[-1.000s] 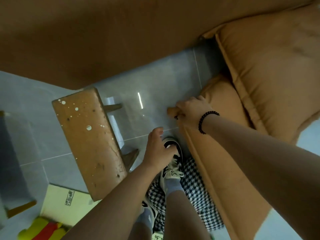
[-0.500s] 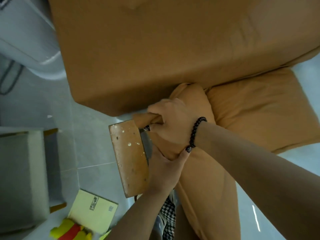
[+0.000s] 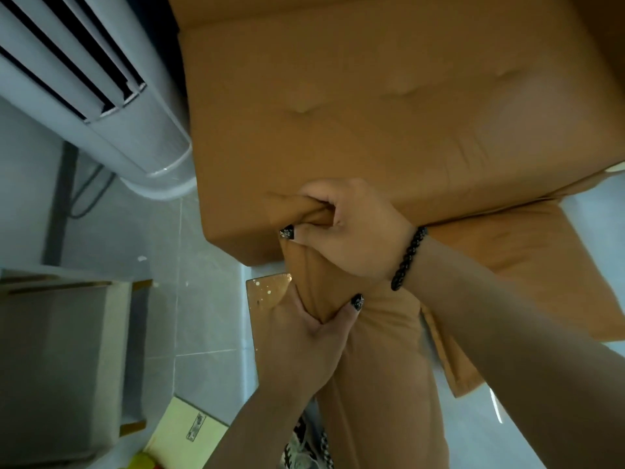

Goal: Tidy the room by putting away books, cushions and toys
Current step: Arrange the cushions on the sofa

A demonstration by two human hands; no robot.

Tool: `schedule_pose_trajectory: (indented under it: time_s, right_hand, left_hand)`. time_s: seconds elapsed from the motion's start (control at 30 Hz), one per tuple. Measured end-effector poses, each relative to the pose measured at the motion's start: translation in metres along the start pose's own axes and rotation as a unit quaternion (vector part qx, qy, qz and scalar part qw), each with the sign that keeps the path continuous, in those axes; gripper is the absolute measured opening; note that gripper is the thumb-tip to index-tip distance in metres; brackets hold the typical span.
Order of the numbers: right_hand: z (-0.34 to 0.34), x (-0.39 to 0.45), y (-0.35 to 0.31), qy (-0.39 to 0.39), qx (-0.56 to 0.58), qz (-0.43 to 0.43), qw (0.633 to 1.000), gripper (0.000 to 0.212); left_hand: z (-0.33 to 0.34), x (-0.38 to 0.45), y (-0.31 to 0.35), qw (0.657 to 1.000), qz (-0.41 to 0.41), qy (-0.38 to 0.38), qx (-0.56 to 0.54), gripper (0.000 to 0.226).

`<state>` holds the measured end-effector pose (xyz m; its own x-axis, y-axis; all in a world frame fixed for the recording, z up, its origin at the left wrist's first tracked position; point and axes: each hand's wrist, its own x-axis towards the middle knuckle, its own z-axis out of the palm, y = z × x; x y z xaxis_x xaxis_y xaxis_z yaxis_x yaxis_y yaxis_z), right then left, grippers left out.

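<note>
I hold an orange-brown cushion (image 3: pixel 382 360) lifted off the floor in front of me. My right hand (image 3: pixel 351 228), with a black bead bracelet on the wrist, grips its top corner in a fist. My left hand (image 3: pixel 304 340) clasps the cushion's left edge just below, thumb across the fabric. A second cushion (image 3: pixel 527 265) of the same colour lies on the floor to the right. The sofa seat (image 3: pixel 372 106) fills the upper middle of the view. A yellow book (image 3: pixel 186 431) lies on the floor at lower left, with a yellow and red toy (image 3: pixel 145 462) at the bottom edge.
A small wooden stool (image 3: pixel 263 299) with white paint spots stands on the floor, partly behind the held cushion. A white standing air conditioner (image 3: pixel 101 96) is at upper left. A grey box-like piece of furniture (image 3: pixel 57 360) stands at left. My shoes (image 3: pixel 297 448) show at the bottom.
Both hands took hold of the cushion and raised it from the floor toward the sofa. My view swung up and left, bringing in the air conditioner.
</note>
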<state>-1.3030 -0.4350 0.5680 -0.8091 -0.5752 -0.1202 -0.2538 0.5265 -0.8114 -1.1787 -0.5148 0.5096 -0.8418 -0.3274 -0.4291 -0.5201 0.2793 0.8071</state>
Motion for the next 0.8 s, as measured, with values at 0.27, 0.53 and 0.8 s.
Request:
schedule_pose_trajectory:
  time_s: [0.27, 0.53, 0.8]
  right_hand:
    - [-0.029, 0.01, -0.05, 0.218, 0.069, -0.097, 0.969, 0.013]
    - [-0.108, 0.029, -0.128, 0.419, 0.038, -0.128, 0.898, 0.02]
    - [-0.154, 0.035, -0.137, 0.335, -0.012, -0.06, 0.94, 0.031]
  left_hand:
    - [-0.065, 0.013, 0.065, 0.982, 0.184, 0.001, 0.038, 0.032]
    - [-0.121, 0.056, 0.177, 0.914, 0.373, 0.061, 0.151, 0.049]
    - [-0.118, 0.08, 0.206, 0.935, 0.329, 0.037, 0.126, 0.018]
